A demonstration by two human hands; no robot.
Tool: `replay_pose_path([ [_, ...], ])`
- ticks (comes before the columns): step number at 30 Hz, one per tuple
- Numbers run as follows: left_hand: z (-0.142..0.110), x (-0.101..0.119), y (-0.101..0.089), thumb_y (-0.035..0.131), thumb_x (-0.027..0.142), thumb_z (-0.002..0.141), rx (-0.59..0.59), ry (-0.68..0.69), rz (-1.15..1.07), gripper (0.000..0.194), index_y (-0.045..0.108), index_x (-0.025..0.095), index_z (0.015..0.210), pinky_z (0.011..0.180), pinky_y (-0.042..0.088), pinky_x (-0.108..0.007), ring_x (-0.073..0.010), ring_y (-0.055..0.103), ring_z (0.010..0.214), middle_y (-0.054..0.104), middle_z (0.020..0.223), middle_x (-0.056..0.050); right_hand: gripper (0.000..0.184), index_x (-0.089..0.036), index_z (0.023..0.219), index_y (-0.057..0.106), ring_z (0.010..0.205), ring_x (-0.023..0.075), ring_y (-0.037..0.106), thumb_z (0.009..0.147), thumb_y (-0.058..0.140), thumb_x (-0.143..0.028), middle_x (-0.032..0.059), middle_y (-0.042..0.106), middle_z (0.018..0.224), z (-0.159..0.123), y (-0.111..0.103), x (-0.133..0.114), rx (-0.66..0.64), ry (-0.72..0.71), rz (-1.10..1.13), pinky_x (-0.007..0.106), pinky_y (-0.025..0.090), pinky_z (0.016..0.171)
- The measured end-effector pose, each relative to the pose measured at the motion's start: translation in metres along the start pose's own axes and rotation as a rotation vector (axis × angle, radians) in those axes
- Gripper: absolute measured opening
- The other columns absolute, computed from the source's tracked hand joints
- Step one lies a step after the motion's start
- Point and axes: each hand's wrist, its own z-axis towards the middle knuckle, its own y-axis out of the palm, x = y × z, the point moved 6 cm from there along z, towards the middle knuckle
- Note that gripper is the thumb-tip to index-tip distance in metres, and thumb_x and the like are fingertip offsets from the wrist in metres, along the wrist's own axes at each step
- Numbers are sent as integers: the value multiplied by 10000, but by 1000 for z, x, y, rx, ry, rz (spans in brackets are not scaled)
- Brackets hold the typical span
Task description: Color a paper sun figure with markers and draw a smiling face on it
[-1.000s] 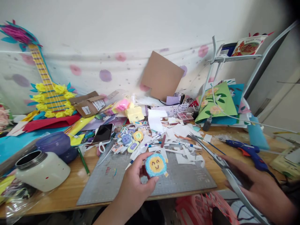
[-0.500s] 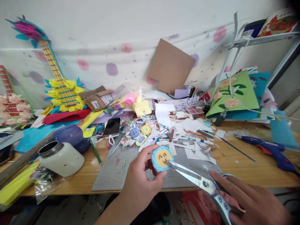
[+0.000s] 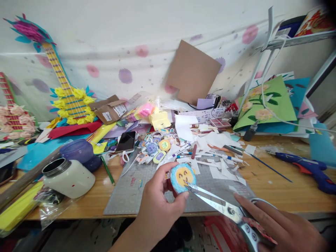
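Over the grey mat (image 3: 123, 199), our left hand (image 3: 160, 206) pinches a smiling-face disc (image 3: 182, 176); our right hand (image 3: 282, 220), closed round scissors (image 3: 231, 210), has swung their parted blades leftward, so tips and disc now seem to touch.

Scissors (image 3: 231, 211): shiny, smooth metal
Disc (image 3: 183, 177): matt, rough-looking blue rim
Mat (image 3: 126, 196): matt, scuffed
Table (image 3: 307, 199): smooth wood, faint sheen
Jar (image 3: 72, 180): smooth, glossy
Phone (image 3: 126, 141): glossy screen
Glue gun (image 3: 306, 162): blue plastic
Box (image 3: 109, 111): matt brown cardboard
Scraps (image 3: 229, 176): matt white paper

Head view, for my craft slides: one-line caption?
Left hand holds a smiley-faced disc; right hand holds scissors, tips at its edge.
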Motion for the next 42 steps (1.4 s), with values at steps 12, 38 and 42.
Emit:
replay_pose_path([
  [12, -2, 1, 2, 623, 157, 658, 48, -74, -77, 442, 508, 172, 1084, 738, 535, -254, -170, 653, 807, 679, 945, -56, 721, -196, 1443, 272, 526, 186, 645, 735, 378, -103, 67, 718, 888, 1, 8, -6, -93, 22, 63, 266, 504, 434],
  [38, -7, 3, 6, 638, 164, 653, 119, -15, -92, 462, 495, 183, 1093, 756, 542, -237, -165, 654, 839, 676, 971, -55, 700, -155, 1315, 413, 673, 263, 716, 616, 435, -135, 156, 688, 1061, 0, 10, -9, -94, 48, 52, 325, 585, 470],
  [42, -7, 4, 6, 634, 155, 662, 129, 3, -68, 459, 496, 192, 1098, 779, 538, -237, -163, 650, 867, 667, 1000, -52, 699, -167, 1328, 397, 652, 241, 713, 631, 431, -121, 123, 710, 1028, 3, 10, -11, -117, 61, 88, 301, 572, 470],
])
